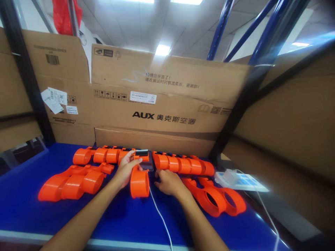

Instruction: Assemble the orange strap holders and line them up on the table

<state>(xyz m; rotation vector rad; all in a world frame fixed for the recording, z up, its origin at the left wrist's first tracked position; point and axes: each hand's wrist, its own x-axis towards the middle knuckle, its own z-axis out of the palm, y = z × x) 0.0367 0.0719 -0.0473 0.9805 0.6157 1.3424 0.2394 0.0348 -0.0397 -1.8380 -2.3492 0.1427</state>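
My left hand (127, 166) pinches the top edge of an orange plastic device (140, 177) with a round barrel end and a dark screen panel (146, 161). The device lies on the blue table (125, 216) in front of me. My right hand (167, 182) rests knuckles-up on the table just right of the device, fingers curled under near the point where a white cable (159, 214) meets it. Whether the right fingers hold the cable's plug is hidden.
Rows of similar orange devices lie along the back (180, 164), at the left (70, 183) and at the right (220, 198). A white power strip (240, 179) sits at the right. Cardboard boxes (162, 101) wall the back and sides; black shelf posts (26, 76) stand near.
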